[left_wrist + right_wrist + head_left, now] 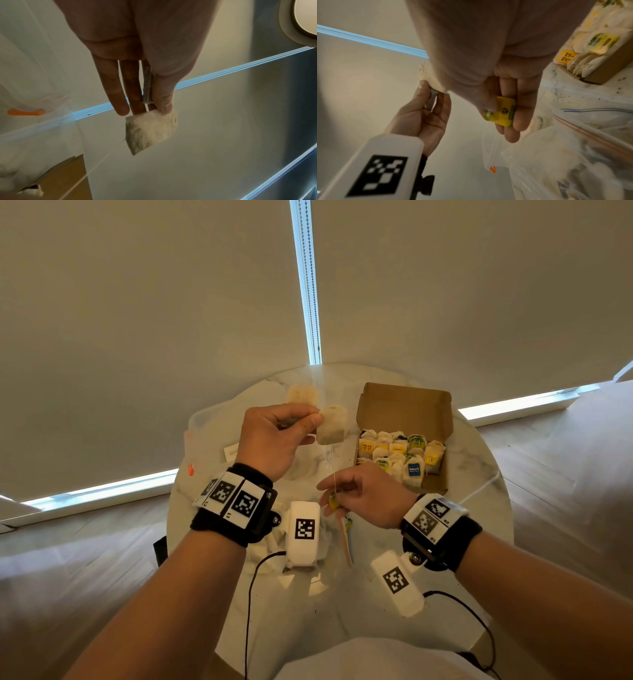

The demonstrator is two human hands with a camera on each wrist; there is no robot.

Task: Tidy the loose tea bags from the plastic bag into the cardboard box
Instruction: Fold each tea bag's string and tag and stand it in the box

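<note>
Marble table [479, 508], papery (pinched) tea bag [331, 424]

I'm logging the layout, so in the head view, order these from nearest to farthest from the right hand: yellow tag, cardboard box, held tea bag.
1. yellow tag: pinched in the right hand.
2. cardboard box: just beyond, to its right.
3. held tea bag: up left, in the left hand.

Round marble table [479, 508]; drawn roller blinds [137, 320] behind, bead chain [310, 278] between; wooden floor [565, 474]
</note>
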